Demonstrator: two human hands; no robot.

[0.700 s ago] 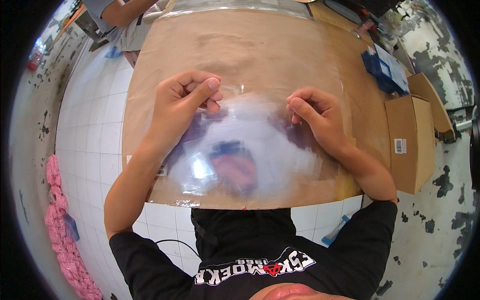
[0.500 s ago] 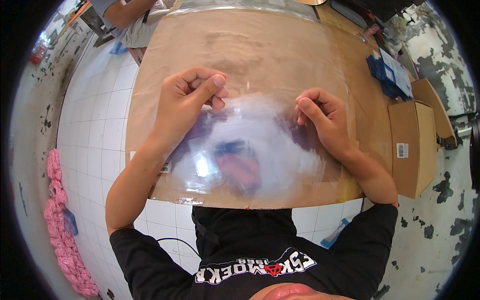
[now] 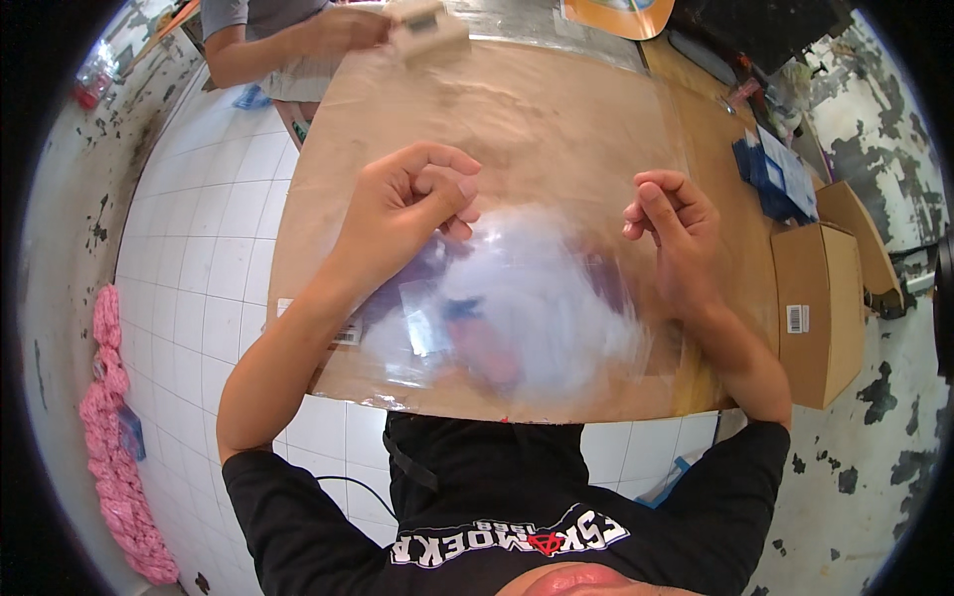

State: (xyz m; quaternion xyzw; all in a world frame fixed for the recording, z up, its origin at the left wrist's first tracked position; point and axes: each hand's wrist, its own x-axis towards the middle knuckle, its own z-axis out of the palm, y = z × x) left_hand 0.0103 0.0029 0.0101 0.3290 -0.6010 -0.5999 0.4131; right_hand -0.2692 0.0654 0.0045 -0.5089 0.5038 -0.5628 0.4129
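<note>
My left hand (image 3: 419,197) is raised over the table, its thumb pressed toward curled fingers. Across from it, my right hand (image 3: 676,221) is closed in a similar pinch. Whatever is between the fingers is too clear or small to make out. Below and between both hands is a blurred, glossy whitish sheet-like thing (image 3: 547,298), with shiny plastic-like glints, a red patch and a dark blue patch. Its edges are smeared, and I cannot tell whether it touches my fingers. Beneath it lies the brown cardboard-covered table top (image 3: 556,129).
A co-worker's hand (image 3: 358,30) is at a beige boxy object (image 3: 427,35) on the far left edge. An open cardboard box (image 3: 820,308) stands right, below dark blue packets (image 3: 775,179). A pink bundle (image 3: 114,447) lies left on the tiled floor (image 3: 214,263).
Both my hands have shifted right in the picture, and the view has moved a little. The co-worker's arm now reaches over the far table edge, where the beige object has come into view.
</note>
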